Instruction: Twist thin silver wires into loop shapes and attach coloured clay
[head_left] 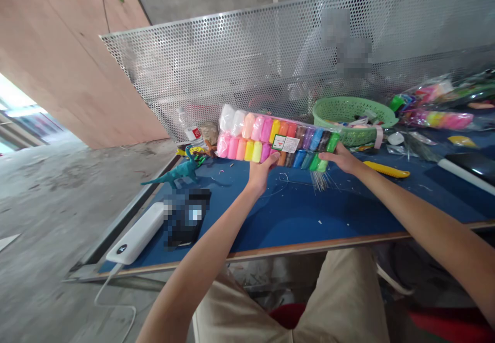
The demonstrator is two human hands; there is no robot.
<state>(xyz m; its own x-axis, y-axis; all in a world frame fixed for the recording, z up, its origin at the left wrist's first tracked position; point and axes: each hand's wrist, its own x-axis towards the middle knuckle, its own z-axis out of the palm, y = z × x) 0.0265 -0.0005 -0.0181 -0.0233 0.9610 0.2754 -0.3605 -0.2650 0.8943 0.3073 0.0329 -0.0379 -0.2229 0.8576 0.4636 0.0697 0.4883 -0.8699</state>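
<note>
**Holding a pack of coloured clay above the blue counter**

Gripping from below, both hands hold a long clear pack of modelling clay (270,135) just above centre of the frame, lifted off the blue counter (294,209) and tilted so its left end sits higher. The pack shows two rows of sticks running from white and pink at the left through yellow, orange and purple to blue and green at the right, with a small white label near the middle.

The left hand (261,170) meets the pack at its lower edge near the middle. Its grip is pinched on that edge, thumb against the front beside the label, while the fingers go behind the pack and cannot be seen. The right hand (342,157) takes the pack's lower right corner; its grip is likewise pressed onto the green end, thumb on the front, remaining fingers tucked underneath.

To the left of centre a teal toy dinosaur (180,172) stands on the counter, and lower left lies a white power bank (135,233) with a cable trailing over the edge. A green basket (350,111) sits in the upper right just behind the pack, a yellow utility knife (386,169) lies right of the right hand, and more bagged clay (436,118) rests at the far right. A perforated metal screen (270,59) closes the back of the counter.
</note>
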